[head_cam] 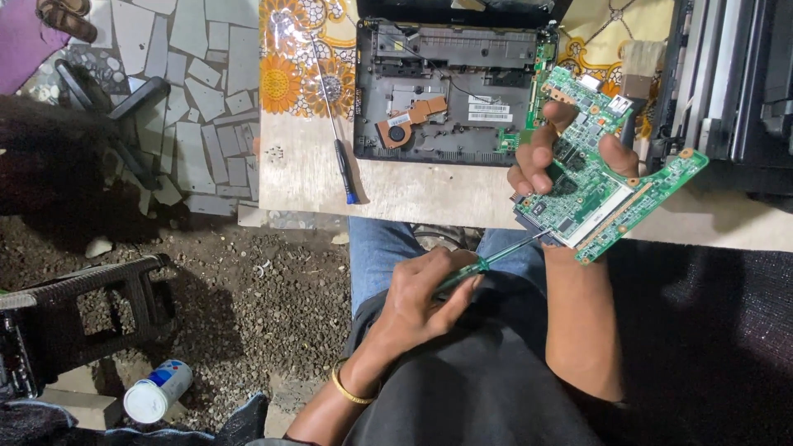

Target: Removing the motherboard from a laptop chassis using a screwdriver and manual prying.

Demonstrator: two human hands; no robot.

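Your right hand (570,153) holds up a green circuit board (607,177) at about 2 o'clock in the view. Your fingers (533,161) curl tight around its left edge, and your thumb (619,153) presses on its face. The board tilts, with one long corner at 3 o'clock.

Your left hand (421,301) sits lower, near 6 o'clock, over your lap. It is closed snugly around a green screwdriver (487,263). The thin metal tip points up toward 2 o'clock and touches the bottom edge of the board.

At 12 o'clock an open laptop shell (450,95) lies on the table (306,177). A second screwdriver with a blue handle (340,157) lies just left of it. A white can (157,392) lies on the gravel at 8 o'clock.
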